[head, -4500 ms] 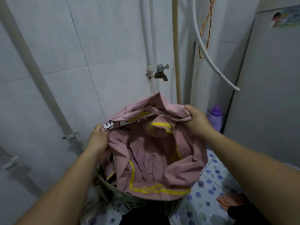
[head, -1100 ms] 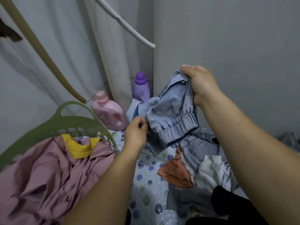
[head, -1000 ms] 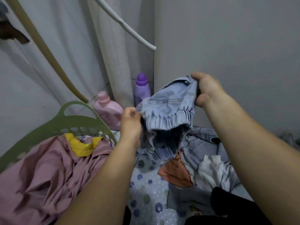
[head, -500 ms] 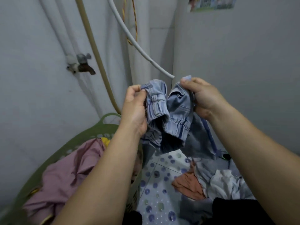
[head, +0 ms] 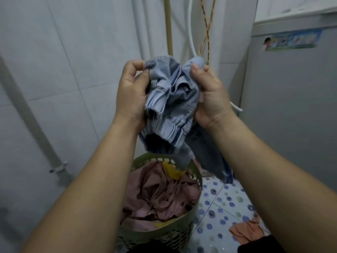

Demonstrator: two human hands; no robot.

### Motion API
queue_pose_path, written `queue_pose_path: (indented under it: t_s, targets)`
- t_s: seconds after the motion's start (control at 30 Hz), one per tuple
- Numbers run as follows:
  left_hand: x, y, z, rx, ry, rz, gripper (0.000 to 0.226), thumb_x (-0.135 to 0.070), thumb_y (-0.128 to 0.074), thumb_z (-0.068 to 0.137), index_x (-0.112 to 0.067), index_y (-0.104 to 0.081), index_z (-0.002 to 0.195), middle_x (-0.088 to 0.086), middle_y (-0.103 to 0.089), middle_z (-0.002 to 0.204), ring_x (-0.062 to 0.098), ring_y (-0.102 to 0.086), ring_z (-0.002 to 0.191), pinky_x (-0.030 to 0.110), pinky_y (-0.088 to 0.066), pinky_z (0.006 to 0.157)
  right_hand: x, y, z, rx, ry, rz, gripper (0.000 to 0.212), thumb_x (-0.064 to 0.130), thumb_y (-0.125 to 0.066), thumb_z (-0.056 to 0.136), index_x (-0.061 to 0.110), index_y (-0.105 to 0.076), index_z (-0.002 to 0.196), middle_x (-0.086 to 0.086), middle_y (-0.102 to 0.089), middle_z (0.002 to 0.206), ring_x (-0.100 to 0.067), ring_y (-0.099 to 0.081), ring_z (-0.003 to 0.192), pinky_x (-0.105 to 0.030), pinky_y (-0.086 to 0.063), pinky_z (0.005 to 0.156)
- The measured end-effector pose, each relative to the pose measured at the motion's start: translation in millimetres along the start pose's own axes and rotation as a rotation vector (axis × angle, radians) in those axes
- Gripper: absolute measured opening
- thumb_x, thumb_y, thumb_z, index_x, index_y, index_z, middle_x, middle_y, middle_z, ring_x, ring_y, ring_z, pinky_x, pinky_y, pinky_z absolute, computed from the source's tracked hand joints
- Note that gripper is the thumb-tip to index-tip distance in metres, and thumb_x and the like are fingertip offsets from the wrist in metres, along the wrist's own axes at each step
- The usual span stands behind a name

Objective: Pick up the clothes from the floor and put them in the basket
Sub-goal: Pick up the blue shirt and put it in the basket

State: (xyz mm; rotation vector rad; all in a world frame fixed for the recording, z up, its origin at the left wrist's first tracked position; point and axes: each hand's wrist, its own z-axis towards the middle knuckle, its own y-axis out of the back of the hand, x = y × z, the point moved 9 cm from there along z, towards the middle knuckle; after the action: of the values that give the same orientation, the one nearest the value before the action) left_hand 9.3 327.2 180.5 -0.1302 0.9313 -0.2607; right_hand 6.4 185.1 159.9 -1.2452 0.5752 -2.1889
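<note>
My own forearms take up most of the lower view and cover the near-left side of the green basket (head: pixel 197 177), so I see only its far rim and the perforated wall at the front. The bottom edge cuts the basket off. Inside it the pink garment (head: pixel 160 194) lies crumpled, with a bit of yellow showing near the far rim; what lies under it I cannot make out. At the lower right an orange cloth (head: pixel 245 230) sits on the dotted floor (head: pixel 218 203), partly cut by a dark shape in the corner that I cannot identify.

Both my arms are raised in front of me, wrists bent inward, above the basket. My left hand (head: pixel 130 94) has its fingers curled round the bunched top of the blue denim garment (head: pixel 171 99), thumb pressing the fabric. My right hand (head: pixel 209 95) grips the other side, thumb on top of the cloth, fingers hidden behind it. The denim hangs between them, its elastic hem gathered, a darker tail drooping past the basket's far rim toward the floor
</note>
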Motion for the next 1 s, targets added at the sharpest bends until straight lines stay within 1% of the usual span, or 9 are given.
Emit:
queue_pose_path:
  t_s: [0.2, 0.33, 0.43, 0.53, 0.6, 0.67, 0.73, 0.83, 1.0]
  targets:
    - [64.8, 73.7, -33.9, -0.050, 0.173, 0.378, 0.029, 0.000, -0.045, 0.094, -0.020, -0.045, 0.073, 0.001, -0.050, 0.067, 0.013, -0.046, 0.060, 0.028, -0.042, 0.060, -102.6, 40.1, -28.3, -0.092, -0.345, -0.269, 0.012, 0.012, -0.054, 0.093, 0.011, -0.055, 0.081, -0.008, -0.062, 0.076, -0.021, -0.059, 0.068, -0.031, -0.053, 0.064]
    - [155.4, 114.9, -85.0, 0.178, 0.546, 0.777, 0.019, 0.007, -0.050, 0.088, -0.007, -0.055, 0.077, 0.013, -0.057, 0.074, 0.013, -0.045, 0.066, 0.028, -0.036, 0.075, -157.4, 109.8, -67.0, 0.122, -0.783, -1.286, 0.015, 0.023, -0.060, 0.089, 0.010, -0.059, 0.082, -0.002, -0.046, 0.073, -0.022, -0.047, 0.072, -0.037, -0.047, 0.066]
    - [198.1, 145.3, -117.4, 0.296, 0.759, 1.149, 0.020, 0.003, -0.044, 0.089, -0.001, -0.061, 0.099, 0.021, -0.063, 0.104, 0.024, -0.055, 0.082, 0.031, -0.039, 0.073, -169.7, 148.1, -81.9, 0.198, -0.912, -1.540, 0.024, 0.024, -0.058, 0.090, 0.005, -0.066, 0.102, -0.011, -0.061, 0.092, -0.022, -0.050, 0.079, -0.031, -0.044, 0.071]
    - [184.8, 159.0, -105.7, -0.003, 0.600, 1.224, 0.023, -0.002, -0.048, 0.089, -0.007, -0.058, 0.109, 0.017, -0.055, 0.119, 0.030, -0.054, 0.093, 0.030, -0.039, 0.073, -166.3, 165.2, -79.1, 0.166, -0.863, -1.671, 0.035, 0.024, -0.057, 0.091, 0.001, -0.062, 0.117, -0.016, -0.063, 0.119, -0.023, -0.058, 0.092, -0.031, -0.047, 0.082]
    - [184.7, 146.0, -94.9, 0.003, 0.449, 1.215, 0.033, -0.011, -0.055, 0.088, -0.012, -0.057, 0.121, 0.017, -0.049, 0.127, 0.033, -0.053, 0.108, 0.034, -0.043, 0.085, -170.5, 168.2, -81.9, 0.227, -0.864, -1.763, 0.045, 0.033, -0.061, 0.088, 0.005, -0.057, 0.123, -0.012, -0.059, 0.126, -0.025, -0.058, 0.108, -0.033, -0.047, 0.093]
    - [203.1, 121.7, -93.9, 0.236, 0.415, 1.224, 0.051, -0.032, -0.060, 0.087, -0.028, -0.047, 0.136, 0.012, -0.040, 0.141, 0.031, -0.042, 0.128, 0.045, -0.040, 0.103, -183.3, 171.2, -92.7, 0.363, -0.935, -1.875, 0.059, 0.044, -0.066, 0.081, 0.010, -0.053, 0.126, -0.008, -0.057, 0.128, -0.026, -0.056, 0.114, -0.034, -0.047, 0.095]
    - [231.8, 102.9, -110.5, 0.557, 0.558, 1.282, 0.066, -0.050, -0.059, 0.084, -0.043, -0.030, 0.143, 0.002, -0.016, 0.158, 0.028, -0.017, 0.145, 0.060, -0.026, 0.111, -195.8, 176.5, -105.8, 0.478, -1.016, -2.005, 0.057, 0.046, -0.068, 0.076, 0.014, -0.054, 0.121, -0.006, -0.058, 0.121, -0.026, -0.057, 0.110, -0.033, -0.045, 0.086]
    - [260.7, 99.7, -152.2, 0.959, 0.757, 1.451, 0.069, -0.059, -0.057, 0.082, -0.048, -0.026, 0.142, -0.009, 0.012, 0.160, 0.030, 0.011, 0.148, 0.072, -0.010, 0.107, -209.7, 184.4, -117.5, 0.556, -1.046, -2.136, 0.034, 0.024, -0.059, 0.086, 0.012, -0.058, 0.118, -0.008, -0.057, 0.124, -0.029, -0.057, 0.113, -0.036, -0.043, 0.083]
    - [292.5, 128.9, -199.5, 1.186, 1.012, 1.479, 0.068, -0.059, -0.056, 0.083, -0.043, -0.029, 0.144, -0.010, 0.016, 0.160, 0.035, 0.020, 0.146, 0.070, -0.008, 0.111, -217.8, 177.3, -96.4, 0.433, -0.772, -2.079, 0.019, 0.006, -0.046, 0.091, 0.014, -0.056, 0.105, -0.015, -0.057, 0.124, -0.032, -0.056, 0.114, -0.036, -0.045, 0.092]
